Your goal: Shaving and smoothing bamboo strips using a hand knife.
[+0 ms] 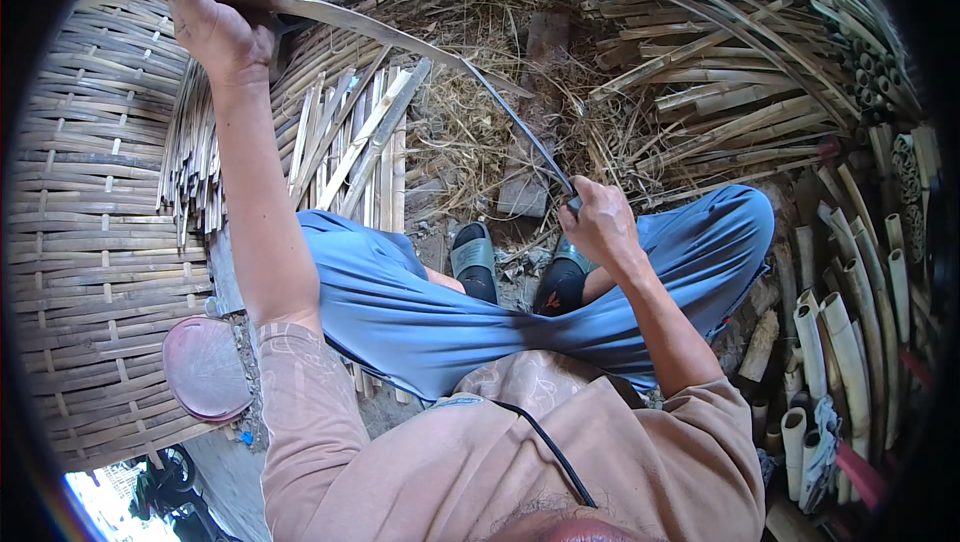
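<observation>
My left hand (225,22) is raised at the upper left, its fingers closed round a long, thin bamboo strip (350,20). The strip runs past the hand to the left and slopes down to the right over the floor. In my right hand (603,227), above my knee, is the handle of a knife. The narrow dark knife blade (515,124) points up and to the left, its tip end meeting the strip. Exactly how the edge sits against the strip I cannot tell.
A woven bamboo panel (110,212) stands along the left. Split bamboo pieces (375,132) lie beside it. Shavings (465,127) surround a wooden plank (523,177) before my sandals (473,254). Bamboo is piled at the upper right (720,97), with upright tubes (845,347) at right.
</observation>
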The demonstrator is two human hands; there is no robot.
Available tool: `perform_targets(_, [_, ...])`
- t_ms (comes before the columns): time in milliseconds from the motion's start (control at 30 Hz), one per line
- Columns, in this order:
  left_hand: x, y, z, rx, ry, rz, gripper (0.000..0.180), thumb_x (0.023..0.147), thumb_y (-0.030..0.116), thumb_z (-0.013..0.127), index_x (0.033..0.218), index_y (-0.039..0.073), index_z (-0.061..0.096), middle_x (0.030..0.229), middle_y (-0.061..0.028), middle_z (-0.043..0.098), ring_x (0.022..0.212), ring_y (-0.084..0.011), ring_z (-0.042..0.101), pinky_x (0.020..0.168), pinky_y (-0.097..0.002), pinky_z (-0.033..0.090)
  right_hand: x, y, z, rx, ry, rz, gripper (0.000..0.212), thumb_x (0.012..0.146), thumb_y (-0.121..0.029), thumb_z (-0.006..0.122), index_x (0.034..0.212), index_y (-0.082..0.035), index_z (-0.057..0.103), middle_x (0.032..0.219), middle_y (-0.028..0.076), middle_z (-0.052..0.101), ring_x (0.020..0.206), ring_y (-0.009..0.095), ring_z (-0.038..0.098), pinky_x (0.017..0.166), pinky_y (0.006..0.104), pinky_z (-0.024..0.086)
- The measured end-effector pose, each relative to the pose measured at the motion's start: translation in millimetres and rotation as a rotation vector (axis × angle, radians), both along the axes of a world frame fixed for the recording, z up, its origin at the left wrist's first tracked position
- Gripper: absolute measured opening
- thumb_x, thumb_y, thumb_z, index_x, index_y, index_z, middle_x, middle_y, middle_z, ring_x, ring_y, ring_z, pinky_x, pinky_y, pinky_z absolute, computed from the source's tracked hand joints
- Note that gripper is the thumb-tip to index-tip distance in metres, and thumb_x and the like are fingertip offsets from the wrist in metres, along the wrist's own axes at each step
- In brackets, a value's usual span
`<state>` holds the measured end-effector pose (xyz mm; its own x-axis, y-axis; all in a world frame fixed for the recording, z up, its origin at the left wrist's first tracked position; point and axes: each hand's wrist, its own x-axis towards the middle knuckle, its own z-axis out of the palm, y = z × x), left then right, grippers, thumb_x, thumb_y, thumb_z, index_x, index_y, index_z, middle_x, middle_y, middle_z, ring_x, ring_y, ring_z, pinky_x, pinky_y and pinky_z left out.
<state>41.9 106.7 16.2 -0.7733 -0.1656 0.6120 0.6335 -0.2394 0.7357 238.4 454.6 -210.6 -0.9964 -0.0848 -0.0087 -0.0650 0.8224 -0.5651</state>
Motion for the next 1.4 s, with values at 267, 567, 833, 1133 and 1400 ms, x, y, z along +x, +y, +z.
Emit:
perform_targets(267, [-5.0, -4.1, -1.1, -0.007, 0.068, -0.208, 0.053, 0.086, 0.063, 0.070, 0.080, 0.017, 0.045, 0.073, -0.0021, 0.047, 0.057, -0.0187, 0.048, 0.056, -0.0375, 0.041, -27.1, -20.0, -17.6, -0.103, 0.113, 0.085, 0.023, 0.084, -0.020, 0.068, 0.089, 0.002, 0.061, 0.084, 0.025, 0.067, 0.086, 0.044, 0.066, 0.079, 0.0537, 0.053])
perform_targets(567, [6.1, 6.9, -0.4, -0.049, 0.044, -0.178, 0.056, 0.082, 0.066, 0.072, 0.078, 0.018, 0.043, 0.069, -0.0012, 0.042, 0.054, -0.0175, 0.047, 0.052, -0.0344, 0.042, -60.2, -43.9, -11.8, -0.106, -0.096, -0.015, 0.019, 0.084, -0.010, 0.061, 0.096, 0.004, 0.067, 0.091, 0.029, 0.069, 0.087, 0.044, 0.069, 0.083, 0.0522, 0.055])
perform_targets(833, [11.5, 1.6, -0.2, -0.008, 0.057, -0.090, 0.057, 0.078, 0.070, 0.074, 0.075, 0.020, 0.047, 0.070, -0.0001, 0.045, 0.055, -0.0173, 0.047, 0.052, -0.0339, 0.039, -74.1, -45.7, -24.7, -0.098, -0.011, 0.055, 0.017, 0.084, -0.012, 0.064, 0.091, 0.003, 0.062, 0.088, 0.024, 0.068, 0.088, 0.042, 0.068, 0.082, 0.0516, 0.053])
perform_targets(1133, [0.3, -10.6, -4.4, -0.002, 0.051, -0.118, 0.060, 0.078, 0.073, 0.070, 0.072, 0.018, 0.050, 0.069, -0.0011, 0.048, 0.053, -0.0178, 0.045, 0.050, -0.0337, 0.037, -79.8, -34.7, -46.9, -0.341, -0.248, -0.144, 0.029, 0.085, -0.019, 0.064, 0.102, 0.005, 0.067, 0.091, 0.028, 0.070, 0.090, 0.040, 0.071, 0.083, 0.0475, 0.056])
perform_targets(1400, [5.4, -3.4, -0.4, -0.008, 0.004, -0.186, 0.061, 0.080, 0.077, 0.064, 0.069, 0.018, 0.057, 0.066, -0.0004, 0.046, 0.052, -0.0173, 0.045, 0.049, -0.0330, 0.037, -58.8, -76.1, 20.3, -0.451, 0.169, 0.245, 0.019, 0.084, -0.010, 0.061, 0.098, 0.003, 0.064, 0.076, 0.020, 0.068, 0.074, 0.037, 0.069, 0.070, 0.0458, 0.054])
